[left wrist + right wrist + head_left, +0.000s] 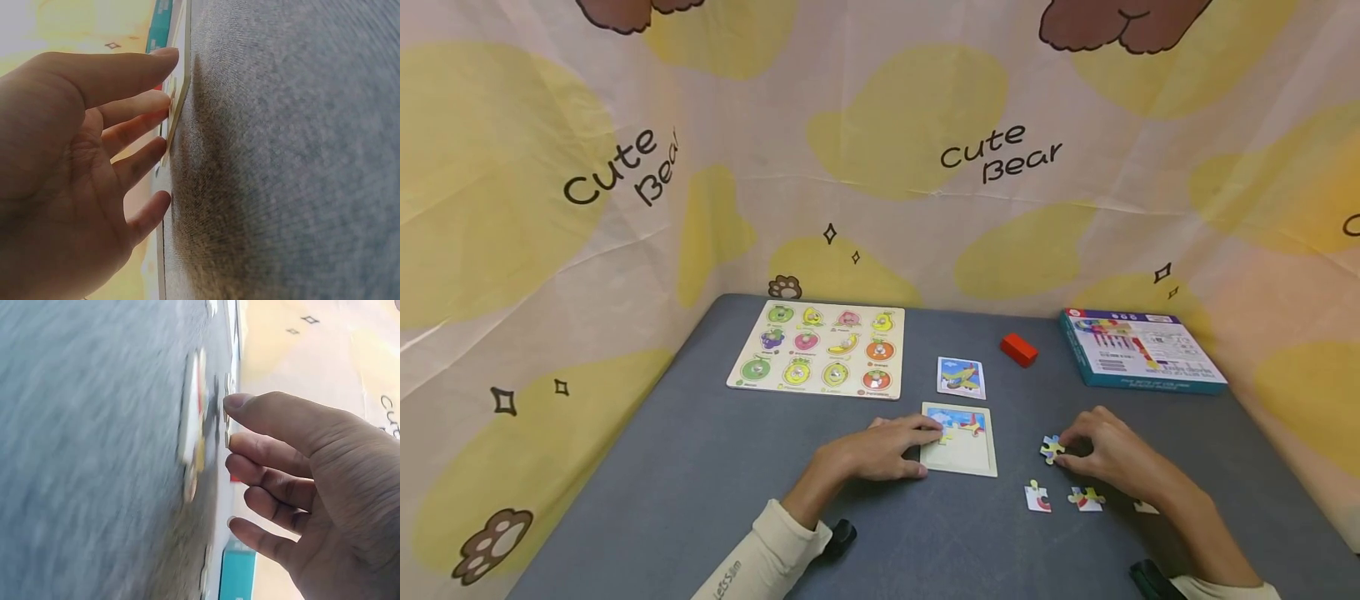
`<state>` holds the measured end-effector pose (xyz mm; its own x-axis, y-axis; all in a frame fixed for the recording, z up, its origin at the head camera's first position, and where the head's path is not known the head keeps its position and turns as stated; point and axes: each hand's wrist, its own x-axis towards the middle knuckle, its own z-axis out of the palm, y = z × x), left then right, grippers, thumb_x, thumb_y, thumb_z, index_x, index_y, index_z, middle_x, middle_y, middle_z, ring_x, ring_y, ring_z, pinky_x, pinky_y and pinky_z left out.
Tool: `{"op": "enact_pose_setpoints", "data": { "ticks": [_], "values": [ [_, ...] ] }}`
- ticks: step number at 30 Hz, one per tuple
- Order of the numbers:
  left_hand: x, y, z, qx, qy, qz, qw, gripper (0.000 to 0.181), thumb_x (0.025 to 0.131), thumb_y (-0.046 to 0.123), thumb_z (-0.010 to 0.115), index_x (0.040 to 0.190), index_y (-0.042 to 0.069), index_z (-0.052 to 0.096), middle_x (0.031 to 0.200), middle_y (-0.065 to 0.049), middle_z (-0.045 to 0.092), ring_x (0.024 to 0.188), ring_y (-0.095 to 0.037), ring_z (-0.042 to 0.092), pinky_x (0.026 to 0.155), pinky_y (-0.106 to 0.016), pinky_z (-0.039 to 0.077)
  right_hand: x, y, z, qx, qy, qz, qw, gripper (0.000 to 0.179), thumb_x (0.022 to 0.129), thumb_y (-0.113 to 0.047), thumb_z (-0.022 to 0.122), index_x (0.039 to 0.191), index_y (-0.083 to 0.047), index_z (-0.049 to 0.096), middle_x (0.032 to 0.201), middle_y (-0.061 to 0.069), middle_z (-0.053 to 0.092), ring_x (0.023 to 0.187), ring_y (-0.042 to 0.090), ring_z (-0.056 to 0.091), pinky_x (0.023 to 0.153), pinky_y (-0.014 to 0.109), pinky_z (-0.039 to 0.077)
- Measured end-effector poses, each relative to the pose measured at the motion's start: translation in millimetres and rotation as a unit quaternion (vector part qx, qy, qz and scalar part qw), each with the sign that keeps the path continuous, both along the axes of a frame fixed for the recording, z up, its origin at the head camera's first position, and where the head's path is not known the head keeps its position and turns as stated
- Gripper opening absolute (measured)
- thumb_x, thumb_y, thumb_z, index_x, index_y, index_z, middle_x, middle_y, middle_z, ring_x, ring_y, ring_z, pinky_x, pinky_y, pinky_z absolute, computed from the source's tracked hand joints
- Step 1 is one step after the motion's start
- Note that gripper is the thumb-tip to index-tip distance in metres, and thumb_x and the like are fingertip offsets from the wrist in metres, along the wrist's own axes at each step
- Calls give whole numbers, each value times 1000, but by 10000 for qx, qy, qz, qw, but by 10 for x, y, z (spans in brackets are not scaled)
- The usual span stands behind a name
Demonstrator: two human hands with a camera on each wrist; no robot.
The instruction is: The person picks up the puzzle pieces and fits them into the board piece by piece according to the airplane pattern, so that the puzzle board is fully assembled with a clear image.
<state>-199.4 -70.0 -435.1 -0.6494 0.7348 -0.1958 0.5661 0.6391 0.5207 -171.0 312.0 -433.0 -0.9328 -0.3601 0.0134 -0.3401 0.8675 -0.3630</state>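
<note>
My right hand [1116, 450] pinches a jigsaw piece [1052, 450] between thumb and fingers. In the right wrist view the piece [227, 412] appears edge-on, raised over the table. Fingers extended, my left hand [880, 447] rests at the left side of a small puzzle tray [958, 461]. Its fingertips overlap the tray's left part, with the thumb by the lower left corner. A few joined pieces [964, 419] fill the tray's upper part, showing sky and a bit of red. Nearer me lie a red-and-white piece [1037, 498], a yellow-and-red piece [1086, 499] and one partly hidden piece [1145, 507].
Behind the tray lies a picture card [961, 378] of a yellow airplane. A fruit board [816, 350] stands to the left at the back. Toward the back right are a red block [1018, 350] and a flat teal-sided box [1142, 350]. Printed cloth walls border the grey table.
</note>
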Motion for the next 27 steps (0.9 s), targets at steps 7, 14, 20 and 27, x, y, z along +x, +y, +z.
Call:
{"op": "enact_pose_setpoints", "data": {
  "ticks": [7, 14, 20, 27],
  "values": [
    [0, -3, 10, 9, -18, 13, 10000, 61, 104, 28, 68, 161, 18, 48, 166, 4, 41, 154, -14, 36, 118, -45, 30, -91, -224, 43, -43, 112, 194, 9997, 19, 88, -36, 85, 99, -21, 81, 100, -11, 65, 99, 15, 51, 83, 37, 48],
    [8, -1, 22, 9, -32, -5, 10000, 61, 104, 27, 69, 161, 17, 48, 166, 4, 42, 154, -15, 37, 117, -45, 30, -184, -495, 74, -45, 13, 372, 9993, 21, 89, -36, 85, 102, -20, 81, 105, -7, 66, 106, 19, 53, 87, 43, 52],
    [-11, -4, 2, 8, -38, -20, 10000, 61, 105, 28, 68, 161, 18, 47, 166, 4, 41, 155, -14, 36, 118, -46, 30, -258, -709, 66, -8, 131, 672, 9977, 22, 90, -37, 85, 104, -21, 81, 106, -8, 67, 105, 16, 53, 85, 39, 52],
    [-23, -8, -7, 35, 18, -35, 10000, 61, 105, 28, 68, 161, 18, 48, 165, 4, 42, 154, -14, 37, 117, -45, 31, -327, -931, 60, -45, 283, 1085, 9937, 20, 90, -34, 86, 102, -18, 81, 100, -10, 67, 101, 14, 52, 85, 36, 51]
  ]
}}
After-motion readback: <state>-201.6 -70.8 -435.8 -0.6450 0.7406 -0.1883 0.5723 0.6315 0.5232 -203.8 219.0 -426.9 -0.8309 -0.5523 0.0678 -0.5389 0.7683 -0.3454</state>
